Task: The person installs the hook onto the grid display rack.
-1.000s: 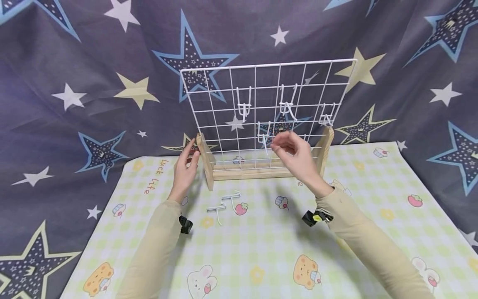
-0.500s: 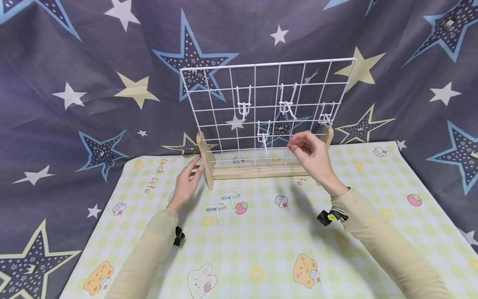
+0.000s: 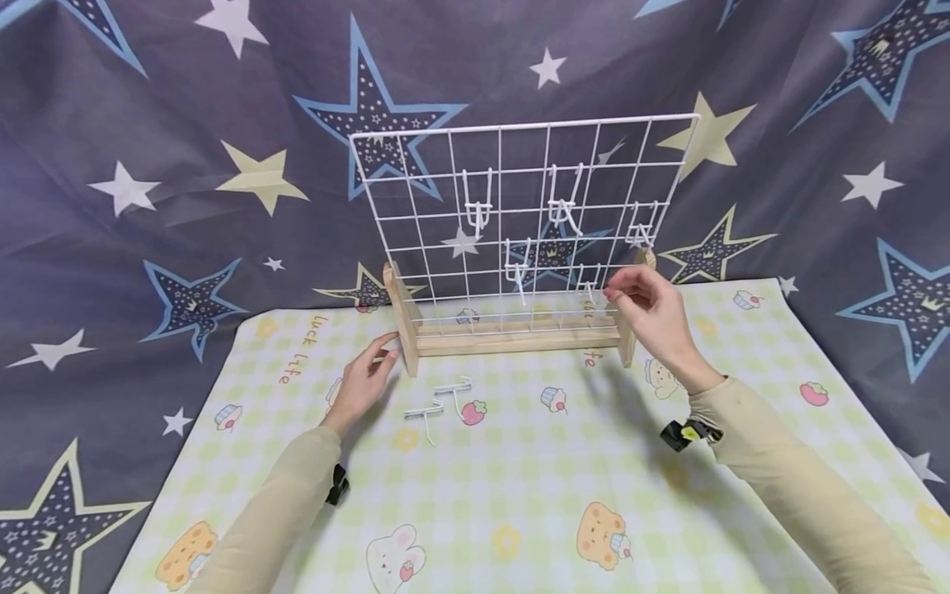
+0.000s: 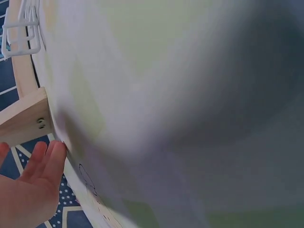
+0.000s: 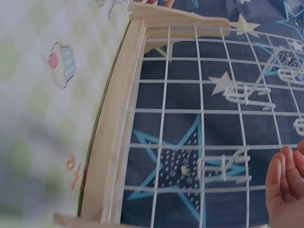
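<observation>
A white wire grid panel (image 3: 524,173) stands upright in a wooden base (image 3: 519,338), with several white wire hooks hung on it. My right hand (image 3: 656,318) is in front of the panel's lower right part, fingers loosely bent and holding nothing. Just left of its fingertips, the lowest hook (image 3: 589,285) hangs on the grid; the right wrist view shows that hook (image 5: 223,166) apart from the fingers. My left hand (image 3: 362,384) is beside the base's left side piece (image 3: 403,322), fingers extended; whether they touch the wood I cannot tell.
Two loose white hooks (image 3: 425,411) lie on the checked tablecloth (image 3: 475,487), in front of the base's left end. A dark star-patterned curtain (image 3: 193,206) hangs behind the table, close behind the panel.
My right hand has moved to the right, away from the middle hooks, and the lowest hook has come into sight. My left hand has slid down and toward me along the left side piece.
</observation>
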`<control>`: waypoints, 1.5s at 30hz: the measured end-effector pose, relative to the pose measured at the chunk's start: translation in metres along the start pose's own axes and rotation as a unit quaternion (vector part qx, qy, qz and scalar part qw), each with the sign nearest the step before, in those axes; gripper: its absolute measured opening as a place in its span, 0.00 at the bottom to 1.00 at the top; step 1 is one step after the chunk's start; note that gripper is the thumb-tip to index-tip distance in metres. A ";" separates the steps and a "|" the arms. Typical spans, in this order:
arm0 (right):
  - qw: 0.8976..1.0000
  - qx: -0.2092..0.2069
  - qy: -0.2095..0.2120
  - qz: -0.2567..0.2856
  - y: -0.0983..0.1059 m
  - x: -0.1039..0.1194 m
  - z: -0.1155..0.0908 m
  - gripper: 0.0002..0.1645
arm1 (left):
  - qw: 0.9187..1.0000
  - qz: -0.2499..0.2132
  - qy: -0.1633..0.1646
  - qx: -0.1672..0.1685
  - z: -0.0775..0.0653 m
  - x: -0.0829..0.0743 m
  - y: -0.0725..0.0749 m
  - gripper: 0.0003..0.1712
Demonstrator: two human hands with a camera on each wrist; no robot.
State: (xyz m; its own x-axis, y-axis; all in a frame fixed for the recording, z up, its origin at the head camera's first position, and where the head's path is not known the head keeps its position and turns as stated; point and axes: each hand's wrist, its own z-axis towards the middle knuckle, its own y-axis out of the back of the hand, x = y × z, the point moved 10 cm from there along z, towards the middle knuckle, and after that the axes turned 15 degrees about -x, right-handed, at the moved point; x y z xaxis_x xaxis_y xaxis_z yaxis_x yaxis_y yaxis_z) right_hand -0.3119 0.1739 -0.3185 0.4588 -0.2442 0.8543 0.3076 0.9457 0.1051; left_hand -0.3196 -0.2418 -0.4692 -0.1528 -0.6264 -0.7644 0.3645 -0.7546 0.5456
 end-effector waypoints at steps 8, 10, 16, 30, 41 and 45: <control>0.999 -0.029 0.002 -0.039 0.023 -0.018 0.004 0.08 | 1.000 0.007 -0.024 0.016 -0.008 -0.003 0.003 0.22; 0.998 -0.035 0.009 -0.052 0.027 -0.011 0.004 0.09 | 0.999 0.010 -0.028 0.022 -0.011 -0.004 0.003 0.23; 0.994 -0.059 0.023 -0.084 0.038 0.002 0.006 0.11 | 0.998 0.014 -0.039 0.038 -0.016 -0.009 0.006 0.22; 0.988 -0.107 0.014 -0.112 0.053 -0.049 0.028 0.16 | 0.994 -0.025 -0.060 0.090 -0.030 -0.036 0.011 0.24; 0.994 -0.034 -0.001 -0.102 0.032 -0.062 0.038 0.25 | 0.988 -0.013 -0.115 0.103 -0.029 -0.056 0.001 0.22; 0.998 -0.012 -0.002 -0.070 0.030 -0.066 0.038 0.25 | 0.986 -0.018 -0.110 0.122 -0.032 -0.054 -0.012 0.23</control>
State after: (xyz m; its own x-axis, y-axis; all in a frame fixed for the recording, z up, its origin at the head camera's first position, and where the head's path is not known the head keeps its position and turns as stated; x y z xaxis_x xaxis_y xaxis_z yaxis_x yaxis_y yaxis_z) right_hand -0.3651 0.2264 -0.3521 0.4070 -0.3718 0.8343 0.3883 0.8972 0.2104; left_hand -0.2863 -0.1921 -0.4453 -0.3666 -0.6056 -0.7063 0.1278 -0.7848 0.6065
